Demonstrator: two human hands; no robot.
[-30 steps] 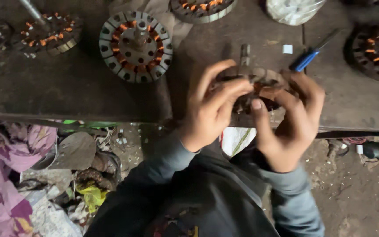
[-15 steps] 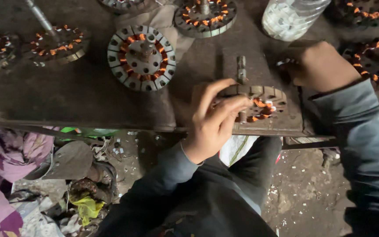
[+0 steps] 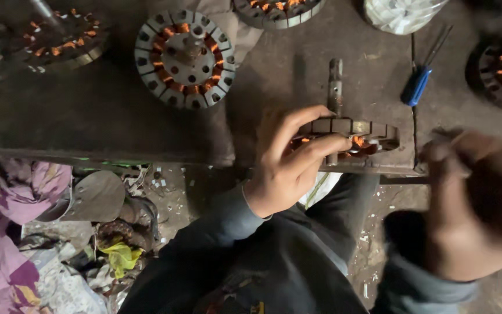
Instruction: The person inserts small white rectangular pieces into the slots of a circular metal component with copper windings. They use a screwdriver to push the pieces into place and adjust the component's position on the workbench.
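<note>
At the near edge of the workbench (image 3: 117, 116), the left hand (image 3: 289, 166) grips a copper-wound stator (image 3: 358, 134) tight. The right hand (image 3: 477, 197) is blurred beside it, so can't tell its grip.

The right hand (image 3: 472, 197) is all blurry, right of the wound motor ring (image 3: 350, 136). The left hand (image 3: 289, 160) hides the ring's near side. Above it, the white bag (image 3: 402, 13) is cut off.

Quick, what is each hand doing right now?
Left hand: closed on the wound stator.
Right hand: blurred, cannot be told.
</note>
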